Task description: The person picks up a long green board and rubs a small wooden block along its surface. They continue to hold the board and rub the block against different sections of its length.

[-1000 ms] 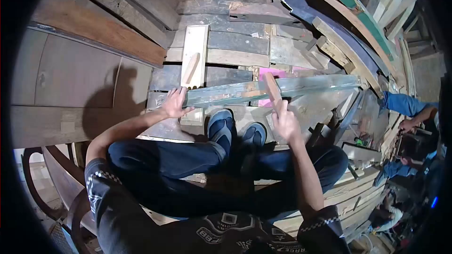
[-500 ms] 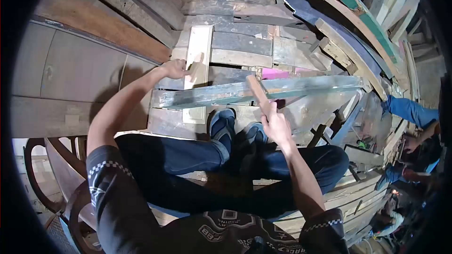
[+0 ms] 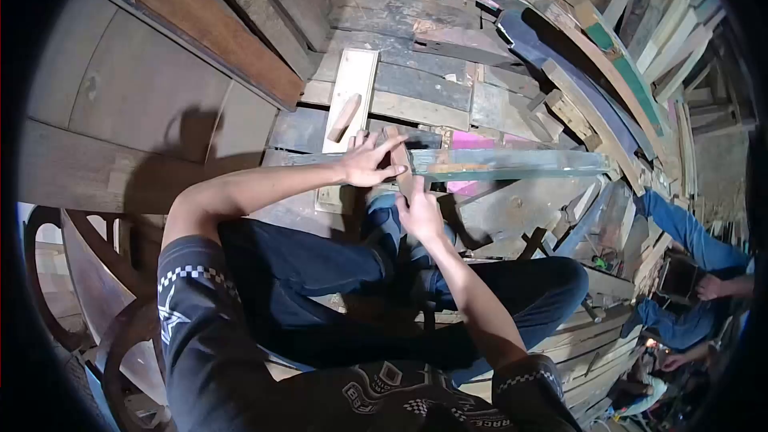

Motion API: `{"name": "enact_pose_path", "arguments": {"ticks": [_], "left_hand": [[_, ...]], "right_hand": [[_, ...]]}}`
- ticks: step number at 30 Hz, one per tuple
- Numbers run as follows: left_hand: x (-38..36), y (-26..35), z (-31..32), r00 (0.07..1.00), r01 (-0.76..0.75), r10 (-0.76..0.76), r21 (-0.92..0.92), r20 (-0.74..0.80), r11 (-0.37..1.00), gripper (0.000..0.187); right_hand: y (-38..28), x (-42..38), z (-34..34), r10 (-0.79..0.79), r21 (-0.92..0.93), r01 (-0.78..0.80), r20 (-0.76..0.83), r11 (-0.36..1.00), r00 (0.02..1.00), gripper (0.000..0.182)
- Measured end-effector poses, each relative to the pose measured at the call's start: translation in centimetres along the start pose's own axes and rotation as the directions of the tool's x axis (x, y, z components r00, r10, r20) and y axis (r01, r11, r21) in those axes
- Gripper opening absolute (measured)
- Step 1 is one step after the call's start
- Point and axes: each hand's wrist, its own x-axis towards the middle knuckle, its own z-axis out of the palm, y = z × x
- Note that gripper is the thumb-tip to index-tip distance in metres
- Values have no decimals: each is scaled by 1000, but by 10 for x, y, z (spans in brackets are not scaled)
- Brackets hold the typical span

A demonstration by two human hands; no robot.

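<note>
My right hand (image 3: 420,212) grips the lower end of a small flat wooden block (image 3: 399,162), which is tilted across the near end of a long, worn blue-grey beam (image 3: 520,162). Beside that block my left hand (image 3: 370,162) has its fingers and thumb spread, the tips close to or touching the block's edge. Behind the left hand, a short brown wood piece (image 3: 345,118) lies on a pale board (image 3: 357,80). The left hand and forearm hide the middle of the pale board.
Wooden panels (image 3: 152,72) stand on the left. A curved wooden frame (image 3: 132,352) is at lower left. Stacked curved planks (image 3: 616,72) fill the right. Another person's hand (image 3: 710,286) and blue-clad legs show at far right.
My left hand has left the short brown piece on the pale board and moved right to the block. My right hand has drawn the block left and nearer. The view has shifted slightly.
</note>
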Motion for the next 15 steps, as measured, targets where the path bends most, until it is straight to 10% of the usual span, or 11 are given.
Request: {"name": "enact_pose_path", "arguments": {"ticks": [5,8,12,15], "left_hand": [[4,-13,24,999,-34,29,-118,-40,992,78],[-4,8,15,997,55,-55,4,-49,998,75],[-1,-3,19,998,-17,17,-8,-57,1000,78],[0,0,16,999,-25,23,-42,-30,999,76]], "right_hand": [[19,-3,-44,-171,-46,166,-159,985,972,36],[-35,-24,-137,-164,351,259,-280,900,946,33],[-83,-68,-232,-705,666,742,-489,79,514,62],[-108,-124,-235,-351,584,631,-812,-510,467,41]]}}
